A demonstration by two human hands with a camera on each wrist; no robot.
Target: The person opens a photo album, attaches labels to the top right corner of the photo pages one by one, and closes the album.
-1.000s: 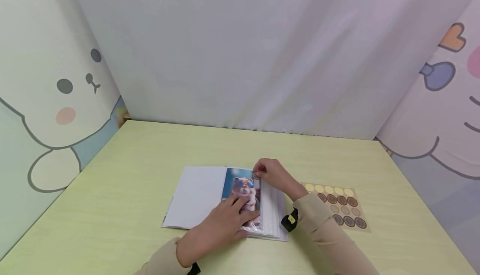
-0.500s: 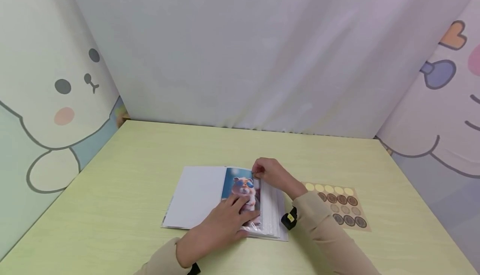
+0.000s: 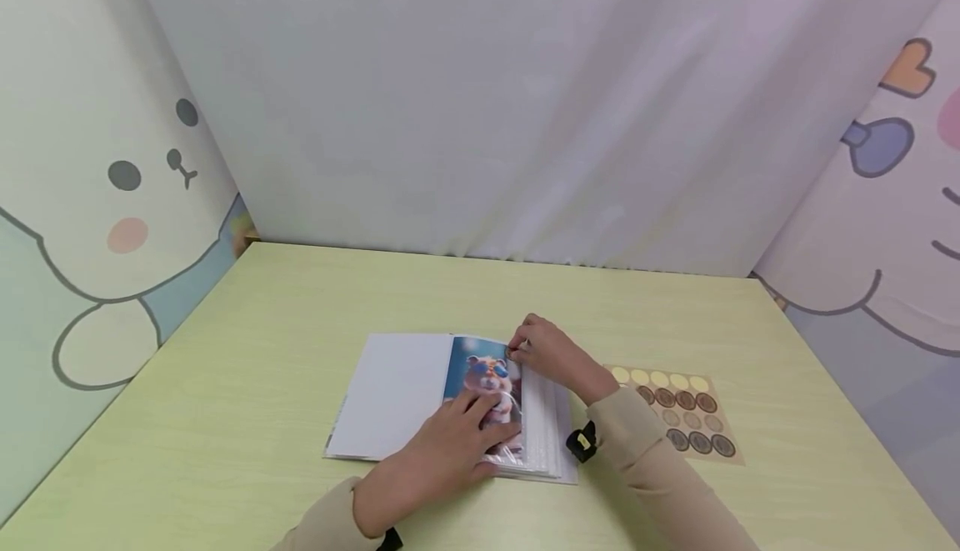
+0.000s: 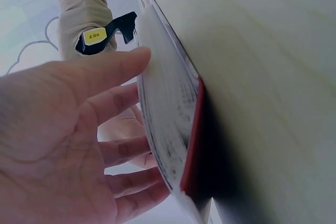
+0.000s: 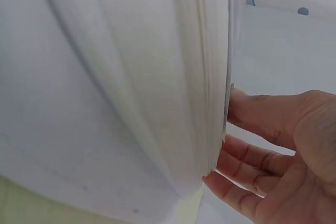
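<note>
Since half a second ago, the right hand [image 3: 553, 353] has shifted slightly rightward at the top right corner of the photo [image 3: 477, 349], while the left hand [image 3: 450, 434] looks unmoved.

A pale curtain [image 3: 487, 101] closes off the back, with cartoon panels [image 3: 67, 117] at both sides. Before it spreads a yellow-green worktop [image 3: 360, 293], carrying an open album [image 3: 397, 393] near the middle, with a sticker sheet [image 3: 686, 411] to its right, partly behind the right sleeve [image 3: 637, 451]. The left hand lies with fingers spread, resting across the photo's lower part. The right hand's fingertips meet at the corner; whether they pinch or merely press the small brown sticker [image 3: 512, 353] there, I cannot tell.

Good work here, I judge, calls for steady left-hand weight, the sticker square over the corner, and pressure from its middle outward, without creasing the page.
</note>
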